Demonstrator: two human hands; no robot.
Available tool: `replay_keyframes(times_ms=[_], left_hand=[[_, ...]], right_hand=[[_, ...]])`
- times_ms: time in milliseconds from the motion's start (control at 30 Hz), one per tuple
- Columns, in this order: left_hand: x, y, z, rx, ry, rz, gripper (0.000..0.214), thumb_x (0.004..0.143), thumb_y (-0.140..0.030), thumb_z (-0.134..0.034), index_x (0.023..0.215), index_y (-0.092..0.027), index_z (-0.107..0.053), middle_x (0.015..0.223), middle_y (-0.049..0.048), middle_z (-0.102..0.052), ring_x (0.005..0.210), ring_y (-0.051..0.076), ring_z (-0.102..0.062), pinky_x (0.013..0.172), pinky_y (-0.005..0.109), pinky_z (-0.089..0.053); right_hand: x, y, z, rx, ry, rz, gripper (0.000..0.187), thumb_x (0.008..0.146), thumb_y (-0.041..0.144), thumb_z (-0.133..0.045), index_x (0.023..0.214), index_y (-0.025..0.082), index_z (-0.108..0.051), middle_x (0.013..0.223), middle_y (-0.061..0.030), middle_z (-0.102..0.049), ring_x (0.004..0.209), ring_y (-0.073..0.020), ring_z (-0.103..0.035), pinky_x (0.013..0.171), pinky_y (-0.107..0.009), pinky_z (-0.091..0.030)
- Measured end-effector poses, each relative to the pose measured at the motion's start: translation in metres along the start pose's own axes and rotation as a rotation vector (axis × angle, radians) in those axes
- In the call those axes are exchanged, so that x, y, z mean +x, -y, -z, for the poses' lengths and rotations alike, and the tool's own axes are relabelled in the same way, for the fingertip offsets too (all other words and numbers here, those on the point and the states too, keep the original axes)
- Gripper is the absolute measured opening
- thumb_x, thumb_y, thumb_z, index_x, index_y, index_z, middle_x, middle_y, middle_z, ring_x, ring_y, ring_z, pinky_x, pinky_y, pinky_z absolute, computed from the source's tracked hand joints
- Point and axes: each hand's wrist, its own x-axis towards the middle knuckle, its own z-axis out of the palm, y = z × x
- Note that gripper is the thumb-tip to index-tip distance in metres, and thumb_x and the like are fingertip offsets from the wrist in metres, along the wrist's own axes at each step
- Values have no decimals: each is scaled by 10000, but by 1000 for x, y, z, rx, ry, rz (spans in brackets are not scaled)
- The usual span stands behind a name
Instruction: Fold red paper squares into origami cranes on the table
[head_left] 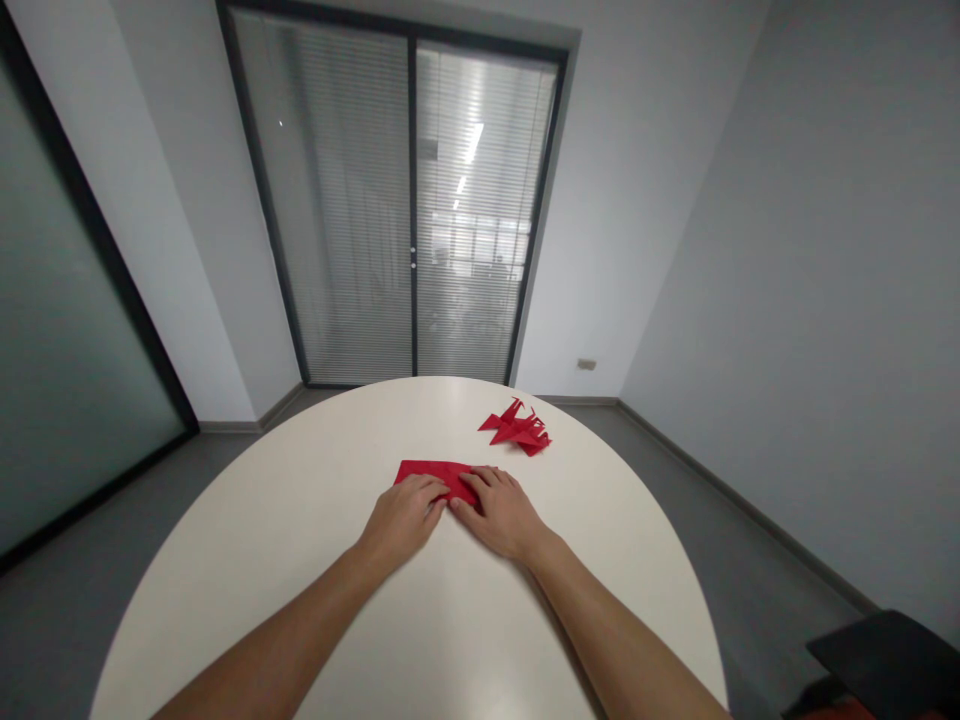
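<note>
Pressing on a red paper sheet [431, 472] at frame centre, both hands lie flat and low, fingers a little spread and not curled round anything. The left hand [403, 517] covers the sheet's lower middle edge, fingertips on the paper. The right hand [501, 513] sits on the sheet's right end, fingertips also on paper. The two index tips are just beside each other, almost meeting. Nothing is lifted or pinched, as far as I can see.

The sheet looks folded into a flat strip. Its long axis runs left-right across the frame, dipping slightly toward the right. It lies just above the hands in the picture. Its free left end sticks out up-left of the left hand, so the left hand is nearer the uncovered part. The right end is hidden under the right hand.

Up and right of the sheet, well apart from both hands, is a small pile of folded red paper figures [517, 429] with pointed tips up; count unclear. The right hand is the nearer one.

Surface: round white table [300, 560], slight sheen.

Room:
- pale walls
- grey floor [60, 620]
- glass door with blinds [412, 210], top centre
- frosted glass panel [67, 330], left edge
- wall socket [586, 364], low on the far wall
- dark chair seat [885, 655], lower right corner
</note>
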Motion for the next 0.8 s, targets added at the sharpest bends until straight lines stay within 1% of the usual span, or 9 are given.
replay_keyframes(times_ms=[100,300,467,567,667,800], left_hand=[[0,1,-1,10,-11,-1,212,954,-207,-544,1080,-219,-714,1121,38,-728,1053,222,-643,915,347,-514],[3,2,-2,22,-54,-15,203,950,-182,-567,1063,-224,-730,1101,35,-726,1022,224,-640,895,355,-518],[4,0,1,55,-115,-39,206,960,-201,-569,1080,-223,-735,1118,47,-710,1013,227,-628,902,364,-519],[4,-2,3,74,-148,-45,208,962,-204,-569,1085,-224,-735,1125,53,-699,1019,229,-619,912,366,-514],[4,-3,6,87,-161,-26,212,963,-203,-566,1090,-223,-736,1095,59,-693,983,225,-623,887,363,-515],[4,-3,7,121,-144,14,220,963,-202,-562,1099,-223,-734,1011,61,-690,920,223,-632,830,350,-515]], right_hand=[[0,0,-2,1,4,8,561,981,572,-420,1362,195,-585,1396,-133,-573,1290,-291,-493,1113,-436,-324],[1,-2,-6,-3,-35,50,532,983,516,-460,1384,182,-561,1411,-139,-563,1302,-300,-482,1105,-448,-347],[1,-6,-9,-18,-34,77,464,1002,350,-445,1418,160,-525,1440,-145,-540,1323,-282,-474,1131,-448,-336],[3,-8,-11,-22,-37,99,463,983,250,-449,1430,145,-509,1445,-148,-535,1325,-269,-474,1138,-442,-338],[4,-10,-13,-14,-50,116,480,966,208,-456,1439,132,-495,1442,-150,-538,1325,-262,-476,1143,-438,-344],[4,-9,-12,1,-71,127,481,964,183,-447,1440,130,-494,1433,-147,-551,1318,-258,-486,1143,-438,-351]])
